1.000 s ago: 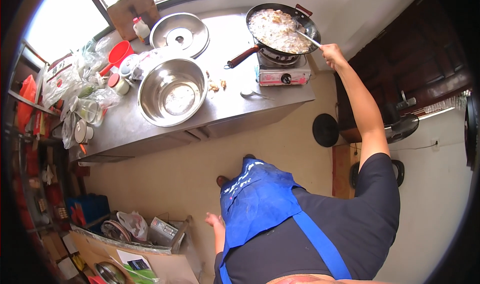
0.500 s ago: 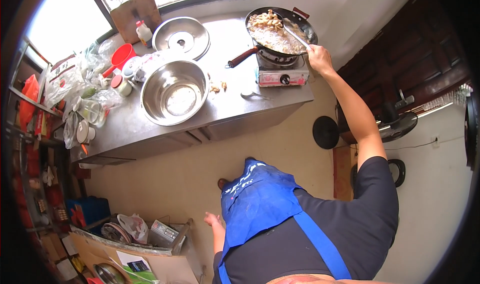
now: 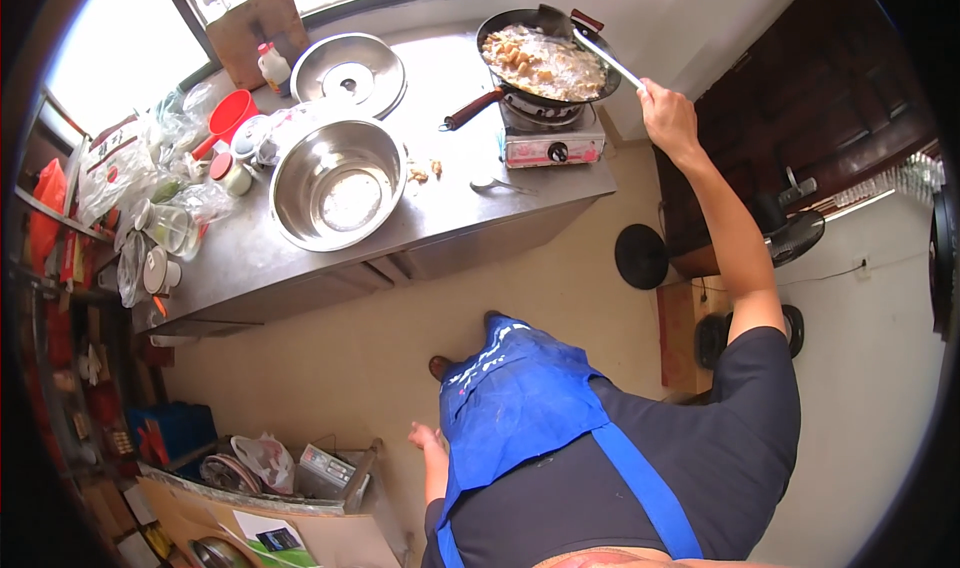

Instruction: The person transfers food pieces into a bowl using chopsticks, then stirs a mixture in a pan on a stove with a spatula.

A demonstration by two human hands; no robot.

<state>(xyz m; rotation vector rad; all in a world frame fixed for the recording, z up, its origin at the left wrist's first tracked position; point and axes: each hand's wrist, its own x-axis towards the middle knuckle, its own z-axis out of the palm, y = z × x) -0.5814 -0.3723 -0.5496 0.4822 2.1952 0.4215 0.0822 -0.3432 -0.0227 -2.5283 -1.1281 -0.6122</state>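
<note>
My right hand [image 3: 668, 120], arm stretched out to the far right, is closed round the pale handle of a cooking spatula [image 3: 612, 63]. The spatula's dark blade is at the far inner side of a black wok [image 3: 496, 26]. Browned chunks of food [image 3: 535, 60] lie in bubbling, foamy liquid in the wok. Beneath the wok is a portable gas stove [image 3: 553, 151] with a black knob. My left hand [image 3: 426, 436] hangs low beside the blue apron [image 3: 520, 388], well away from the counter. Its fingers are loosely apart, with nothing visible in them.
On the metal counter [image 3: 440, 203] stand a large steel basin [image 3: 345, 203], a steel lid [image 3: 380, 63], a spoon [image 3: 495, 185], a red dipper [image 3: 232, 113], jars and plastic bags. A cutting board [image 3: 258, 38] leans by the window. A low cabinet holds a scale [image 3: 325, 465].
My right hand has moved slightly right and the spatula blade has gone from the food to the wok's far side. The chunks it had bunched up are now spread lower. My left hand stays low.
</note>
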